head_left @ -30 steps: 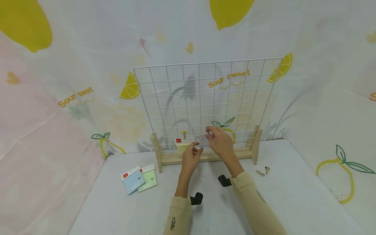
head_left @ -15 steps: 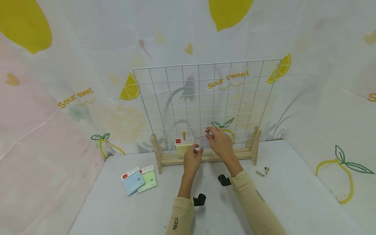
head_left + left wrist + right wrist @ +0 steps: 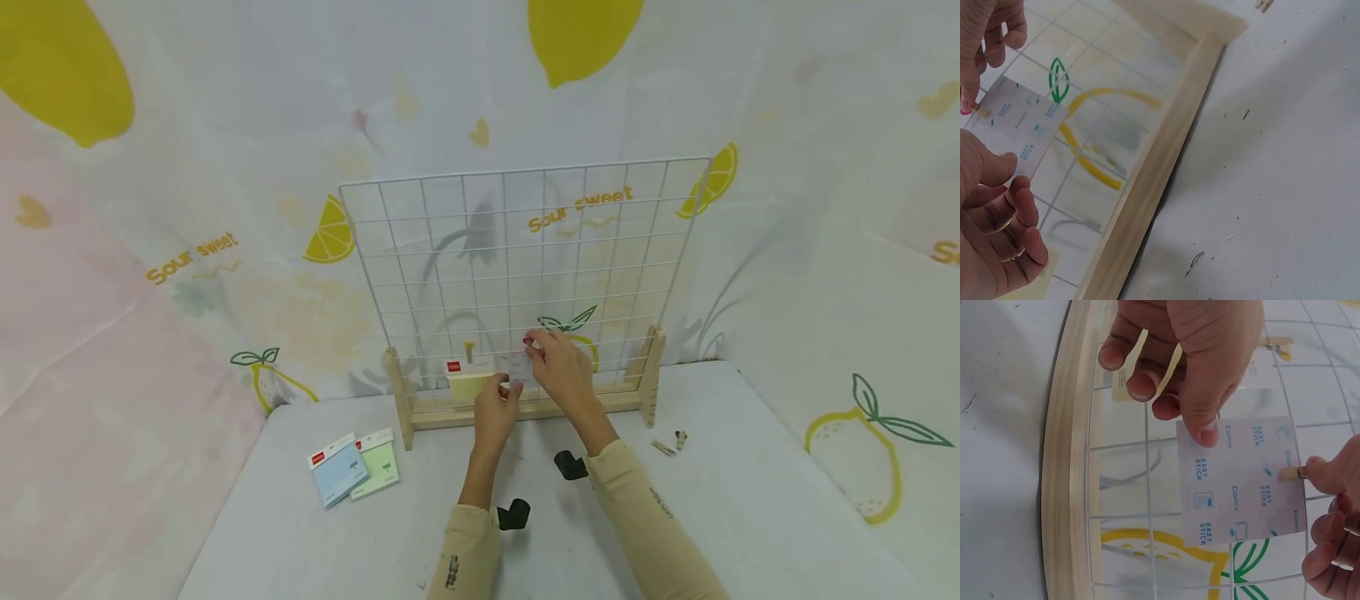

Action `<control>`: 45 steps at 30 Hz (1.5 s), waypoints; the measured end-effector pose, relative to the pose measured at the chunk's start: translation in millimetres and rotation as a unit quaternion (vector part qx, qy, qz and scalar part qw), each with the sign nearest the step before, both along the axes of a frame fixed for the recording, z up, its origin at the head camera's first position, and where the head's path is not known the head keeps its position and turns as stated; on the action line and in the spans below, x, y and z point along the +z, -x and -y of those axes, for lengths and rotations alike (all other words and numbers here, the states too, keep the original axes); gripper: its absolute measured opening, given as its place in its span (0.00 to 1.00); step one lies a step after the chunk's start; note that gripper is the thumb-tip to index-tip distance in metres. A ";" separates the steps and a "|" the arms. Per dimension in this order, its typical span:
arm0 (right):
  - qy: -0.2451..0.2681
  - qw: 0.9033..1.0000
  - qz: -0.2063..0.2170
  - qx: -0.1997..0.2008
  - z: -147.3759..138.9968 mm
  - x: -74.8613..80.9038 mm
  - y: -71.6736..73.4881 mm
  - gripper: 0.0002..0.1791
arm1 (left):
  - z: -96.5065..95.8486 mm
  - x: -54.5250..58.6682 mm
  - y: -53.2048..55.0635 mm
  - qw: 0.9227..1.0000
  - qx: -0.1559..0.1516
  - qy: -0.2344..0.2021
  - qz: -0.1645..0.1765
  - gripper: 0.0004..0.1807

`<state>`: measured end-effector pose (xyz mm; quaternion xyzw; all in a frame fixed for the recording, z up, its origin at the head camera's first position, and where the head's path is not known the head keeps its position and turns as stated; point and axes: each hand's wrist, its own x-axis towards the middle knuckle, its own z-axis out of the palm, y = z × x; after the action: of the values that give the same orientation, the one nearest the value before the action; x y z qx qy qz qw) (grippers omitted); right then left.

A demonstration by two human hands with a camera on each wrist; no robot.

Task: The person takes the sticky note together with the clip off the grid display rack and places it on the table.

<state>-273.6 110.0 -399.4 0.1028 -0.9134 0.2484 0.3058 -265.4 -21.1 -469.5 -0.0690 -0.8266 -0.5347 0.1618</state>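
In the head view, both hands are at the lower middle of a white wire grid (image 3: 525, 172). My right hand (image 3: 562, 364) pinches a small wooden clothespin (image 3: 1293, 473) with a red ornament (image 3: 527, 341). The clothespin sits on the edge of a pale, thin sticky note pad (image 3: 1241, 481) printed EASY STICK in blue, which lies against the wires. My left hand (image 3: 495, 414) holds the pad's opposite edge between thumb and fingers, its other fingers loosely bent. Left of it, a yellow sticky note pad (image 3: 468, 387) hangs from a clothespin with a yellow ornament (image 3: 469, 348).
The grid stands in a wooden base (image 3: 442, 418) near the back of the white table (image 3: 615, 517). A blue pad (image 3: 340, 475) overlaps a green pad (image 3: 381, 469) at the left. To the right lie several small clothespins (image 3: 663, 447). A printed cloth hangs behind.
My left hand has moved slightly right, and its thumb and fingers have come together on the pad's edge. The right hand stays at the clothespin. The head view has tilted up a little.
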 end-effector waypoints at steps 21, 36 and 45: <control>0.041 0.997 -0.058 0.011 1.4 -2.3 0.4 0.05 | 4.5 -2.7 -0.2 0.998 -0.018 -0.061 -0.007 0.03; 0.069 0.996 -0.059 0.005 4.8 3.2 2.6 0.04 | 4.1 -5.2 -0.6 0.994 -0.017 -0.109 0.012 0.02; 0.075 0.995 -0.068 0.002 4.4 1.6 5.5 0.02 | 3.1 -7.7 0.7 0.993 -0.018 -0.118 0.004 0.01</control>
<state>-279.1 105.6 -397.8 0.0981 -0.8693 0.3090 0.3731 -266.2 -24.2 -477.2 -0.0618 -0.7570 -0.6315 0.1559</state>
